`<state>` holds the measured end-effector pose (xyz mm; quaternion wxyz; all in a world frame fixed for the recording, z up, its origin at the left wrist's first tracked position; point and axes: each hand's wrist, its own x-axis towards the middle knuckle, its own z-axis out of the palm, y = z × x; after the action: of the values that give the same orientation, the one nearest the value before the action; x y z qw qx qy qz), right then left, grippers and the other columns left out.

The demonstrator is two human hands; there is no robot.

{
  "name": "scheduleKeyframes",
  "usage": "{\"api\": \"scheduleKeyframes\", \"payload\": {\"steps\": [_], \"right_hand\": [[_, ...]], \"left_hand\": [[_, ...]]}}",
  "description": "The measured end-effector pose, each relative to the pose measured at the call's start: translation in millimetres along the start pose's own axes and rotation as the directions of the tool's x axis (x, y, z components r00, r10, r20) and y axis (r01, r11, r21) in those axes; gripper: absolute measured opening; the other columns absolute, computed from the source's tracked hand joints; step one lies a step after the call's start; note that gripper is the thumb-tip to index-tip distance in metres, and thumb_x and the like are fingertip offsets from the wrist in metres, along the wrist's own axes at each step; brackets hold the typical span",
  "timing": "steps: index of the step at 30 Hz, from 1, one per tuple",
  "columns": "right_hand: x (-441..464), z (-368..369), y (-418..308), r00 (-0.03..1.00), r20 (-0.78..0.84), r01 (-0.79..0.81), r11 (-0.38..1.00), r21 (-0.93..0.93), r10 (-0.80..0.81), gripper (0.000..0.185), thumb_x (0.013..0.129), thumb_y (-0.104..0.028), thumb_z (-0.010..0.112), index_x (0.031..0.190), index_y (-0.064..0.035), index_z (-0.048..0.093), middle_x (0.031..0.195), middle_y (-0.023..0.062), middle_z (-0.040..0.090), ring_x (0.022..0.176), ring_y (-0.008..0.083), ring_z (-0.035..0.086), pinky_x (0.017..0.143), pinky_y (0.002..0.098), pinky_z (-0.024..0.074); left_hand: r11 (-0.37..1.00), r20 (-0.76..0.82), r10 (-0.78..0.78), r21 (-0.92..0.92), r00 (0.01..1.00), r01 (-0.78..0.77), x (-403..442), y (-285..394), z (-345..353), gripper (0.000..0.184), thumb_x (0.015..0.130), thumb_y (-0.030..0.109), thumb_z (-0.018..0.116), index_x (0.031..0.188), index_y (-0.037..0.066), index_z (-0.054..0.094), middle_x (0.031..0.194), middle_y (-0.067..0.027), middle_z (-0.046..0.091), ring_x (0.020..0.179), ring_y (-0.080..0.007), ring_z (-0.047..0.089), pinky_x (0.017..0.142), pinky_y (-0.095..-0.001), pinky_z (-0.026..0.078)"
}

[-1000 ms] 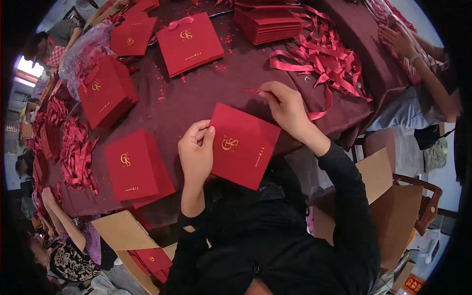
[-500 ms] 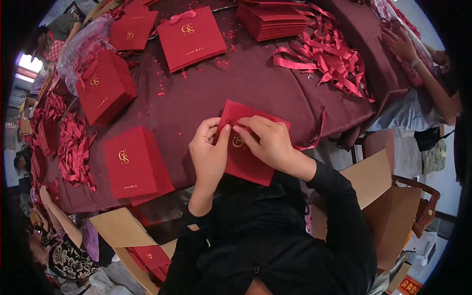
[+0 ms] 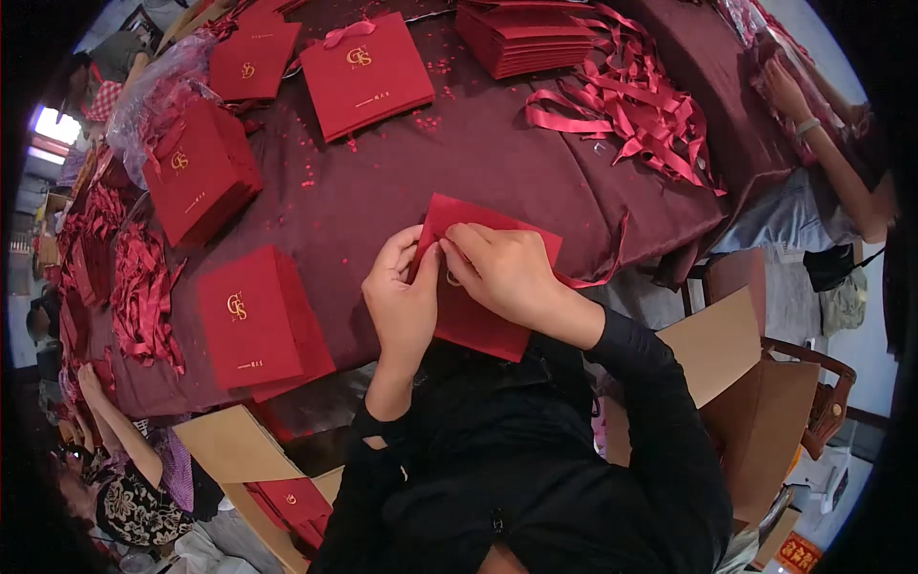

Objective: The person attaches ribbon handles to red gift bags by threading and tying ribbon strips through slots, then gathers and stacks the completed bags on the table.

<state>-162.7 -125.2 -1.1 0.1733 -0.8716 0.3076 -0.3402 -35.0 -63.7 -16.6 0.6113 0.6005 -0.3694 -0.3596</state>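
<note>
A flat red bag [image 3: 490,323] with a gold logo is held tilted in front of my body, at the table's near edge. My left hand [image 3: 400,297] pinches its left edge, thumb on the front and fingers behind. Close beside that thumb, my right hand [image 3: 502,273] has its fingertips pressed together on the bag's upper left part and covers most of the logo. A red ribbon [image 3: 604,277] trails out to the right from under my right hand. What lies between the right fingertips is too small to tell.
Red bags [image 3: 251,320] lie to the left, others [image 3: 368,81] farther back. A ribbon pile [image 3: 650,115] sits at the back right beside stacked bags [image 3: 526,43]. Open cardboard boxes [image 3: 225,445] stand below the table's near edge. Co-workers' arms [image 3: 124,426] show at both sides.
My right hand has come down and left from beyond the bag's upper edge onto its front, beside my left thumb. The ribbon moved with it. The bag has shifted slightly right.
</note>
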Motion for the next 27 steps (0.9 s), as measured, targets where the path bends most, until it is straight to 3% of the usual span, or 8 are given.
{"api": "scheduleKeyframes", "payload": {"steps": [6,9,11,22,27], "right_hand": [[-1,4,2,0.999,0.047,0.03,0.998,-0.046,-0.028,0.013,0.085,-0.013,0.062,0.08,-0.0054,0.053,0.068,0.0092,0.059,0.058,0.0288,0.062,0.048,0.0386,0.0473],[2,4,3,0.999,0.051,-0.015,1.0,-0.007,0.015,0.014,0.085,-0.014,0.062,0.079,-0.0046,0.054,0.067,0.0116,0.059,0.058,0.0311,0.061,0.048,0.0409,0.047],[3,4,3,0.99,0.058,-0.129,0.989,0.075,0.125,0.017,0.087,-0.013,0.061,0.076,-0.0034,0.054,0.063,0.0129,0.06,0.056,0.0325,0.06,0.048,0.0423,0.0445],[8,6,-3,0.979,0.066,-0.193,0.981,-0.003,0.192,0.015,0.084,-0.013,0.061,0.074,-0.0027,0.057,0.06,0.0168,0.059,0.057,0.0371,0.06,0.051,0.0463,0.0465],[13,7,-1,0.968,0.084,-0.237,0.971,0.009,0.236,0.016,0.083,-0.014,0.061,0.072,-0.0024,0.059,0.06,0.0183,0.059,0.06,0.0392,0.061,0.054,0.049,0.0471]], "left_hand": [[0.996,-0.003,0.048,0.079,0.999,-0.047,-1,-1,0,0.021,0.09,-0.004,0.06,0.111,-0.007,0.06,0.1,-0.011,0.07,0.092,-0.0117,0.065,0.081,-0.0238,0.051],[0.99,-0.002,0.085,0.115,0.996,-0.084,-1,-3,0,0.021,0.089,-0.004,0.06,0.11,-0.006,0.061,0.099,-0.012,0.071,0.092,-0.0129,0.066,0.081,-0.0249,0.051],[0.986,-0.001,0.101,0.132,0.995,-0.1,-1,-5,-1,0.021,0.089,-0.004,0.06,0.11,-0.005,0.061,0.099,-0.0126,0.071,0.092,-0.0136,0.067,0.081,-0.0254,0.052],[0.958,0.018,0.184,0.218,0.983,-0.183,0,-10,-1,0.021,0.088,-0.003,0.061,0.109,-0.005,0.061,0.096,-0.0137,0.072,0.09,-0.0157,0.068,0.079,-0.027,0.052],[0.972,0.004,0.141,0.187,0.99,-0.14,0,-6,0,0.021,0.088,-0.004,0.061,0.11,-0.005,0.061,0.097,-0.0133,0.071,0.092,-0.0148,0.068,0.079,-0.027,0.053]]}}
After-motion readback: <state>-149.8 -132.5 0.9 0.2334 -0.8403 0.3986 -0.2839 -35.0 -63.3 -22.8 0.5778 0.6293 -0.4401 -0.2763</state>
